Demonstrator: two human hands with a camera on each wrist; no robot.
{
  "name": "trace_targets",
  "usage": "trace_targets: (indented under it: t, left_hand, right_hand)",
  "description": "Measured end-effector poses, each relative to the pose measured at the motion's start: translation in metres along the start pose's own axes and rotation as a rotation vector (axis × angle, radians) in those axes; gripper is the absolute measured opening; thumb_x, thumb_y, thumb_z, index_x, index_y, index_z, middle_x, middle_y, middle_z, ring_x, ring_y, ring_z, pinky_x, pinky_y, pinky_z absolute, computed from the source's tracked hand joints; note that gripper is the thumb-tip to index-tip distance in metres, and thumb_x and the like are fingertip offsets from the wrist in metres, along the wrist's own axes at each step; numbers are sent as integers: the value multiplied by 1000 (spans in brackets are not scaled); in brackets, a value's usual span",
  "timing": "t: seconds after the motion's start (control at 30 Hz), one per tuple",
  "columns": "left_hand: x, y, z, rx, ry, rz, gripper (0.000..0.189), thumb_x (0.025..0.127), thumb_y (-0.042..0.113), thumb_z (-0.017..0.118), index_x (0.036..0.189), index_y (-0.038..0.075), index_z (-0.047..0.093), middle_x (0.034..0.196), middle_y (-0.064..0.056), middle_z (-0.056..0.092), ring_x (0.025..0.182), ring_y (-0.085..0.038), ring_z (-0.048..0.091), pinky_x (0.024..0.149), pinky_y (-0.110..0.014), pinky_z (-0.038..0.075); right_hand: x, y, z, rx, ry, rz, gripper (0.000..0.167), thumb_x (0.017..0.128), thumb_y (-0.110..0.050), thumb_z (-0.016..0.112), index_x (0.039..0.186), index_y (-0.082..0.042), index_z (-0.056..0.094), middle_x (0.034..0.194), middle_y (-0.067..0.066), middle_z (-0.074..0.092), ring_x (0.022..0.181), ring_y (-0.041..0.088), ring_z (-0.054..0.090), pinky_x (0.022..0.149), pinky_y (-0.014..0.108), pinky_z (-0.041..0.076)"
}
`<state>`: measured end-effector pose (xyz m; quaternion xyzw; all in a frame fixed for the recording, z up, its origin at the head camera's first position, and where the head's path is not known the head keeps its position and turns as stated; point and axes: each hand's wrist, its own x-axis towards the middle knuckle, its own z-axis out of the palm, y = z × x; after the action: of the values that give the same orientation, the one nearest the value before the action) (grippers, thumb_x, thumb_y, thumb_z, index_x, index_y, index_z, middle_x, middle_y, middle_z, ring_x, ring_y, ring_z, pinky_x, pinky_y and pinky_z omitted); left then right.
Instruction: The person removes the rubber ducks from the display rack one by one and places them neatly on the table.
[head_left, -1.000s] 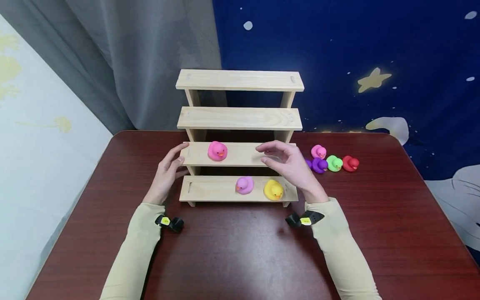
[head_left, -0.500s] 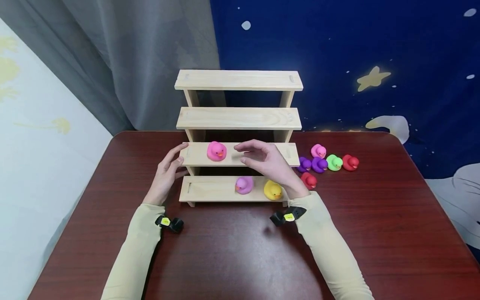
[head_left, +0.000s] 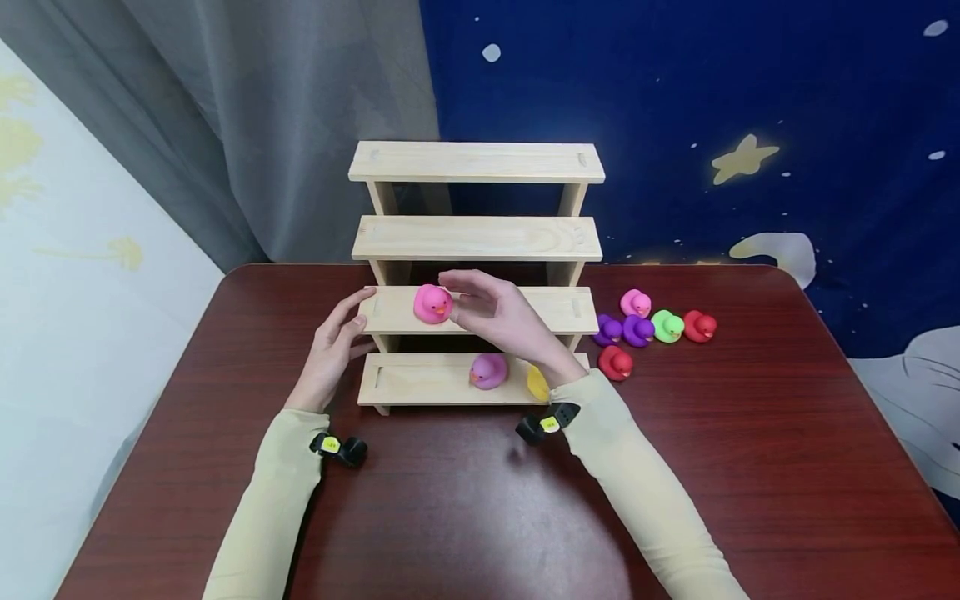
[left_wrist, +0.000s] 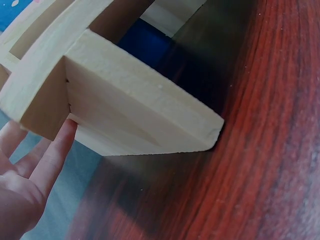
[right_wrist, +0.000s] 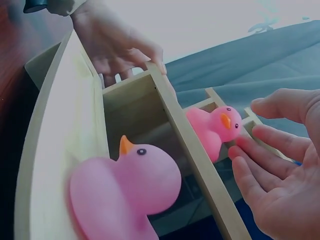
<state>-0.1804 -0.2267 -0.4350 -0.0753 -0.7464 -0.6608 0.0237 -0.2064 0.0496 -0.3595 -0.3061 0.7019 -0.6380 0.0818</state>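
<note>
In the head view, my left hand rests its fingertips and thumb against the left end of the second shelf up of a stepped wooden rack. The left wrist view shows its fingers fairly straight, at the side panel under the board. On that shelf sits a hot-pink rubber duck. My right hand is just right of the duck, fingers extended and thumb apart; its fingertips come right up beside the duck in the right wrist view. On the lowest shelf stand a light purple duck and a yellow duck, partly hidden by my right wrist.
Right of the rack, several more ducks stand on the dark red table: pink, purple, green and red. Two higher shelves rise behind. A grey curtain and a blue starry cloth hang at the back.
My right hand has moved left along the second shelf to the hot-pink duck, uncovering a red duck on the table and partly covering the yellow one. My left hand has stayed put.
</note>
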Motion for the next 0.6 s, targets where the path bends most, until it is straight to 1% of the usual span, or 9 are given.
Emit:
trace_targets:
  t: [0.17,0.3,0.43,0.6]
  left_hand:
    - [0,-1,0,2,-3,0,41,104,24,43,145,23,46,149,-3,35,116,-25,54,86,-34,50]
    - [0,-1,0,-3,-4,-2,41,104,23,43,145,23,46,150,-3,35,117,-26,53,86,-35,50]
    - [1,-1,0,0,-4,-1,41,105,23,43,145,23,46,150,-3,35,117,-27,53,87,-37,50]
    - [0,-1,-1,11,-1,1,41,105,24,43,145,24,45,150,-4,35,116,-27,54,86,-36,50]
  right_hand:
    - [8,2,4,7,-25,15,45,89,4,65,132,7,53,131,20,56,123,30,51,104,38,37]
    - [10,4,8,28,-39,42,42,88,8,62,130,7,55,129,19,56,121,27,53,100,34,41]
    - [10,5,12,44,-19,71,40,88,9,60,127,4,58,125,15,59,114,21,58,93,31,47]
    - [10,7,14,30,20,69,35,88,5,63,123,0,63,117,9,63,105,17,62,88,31,49]
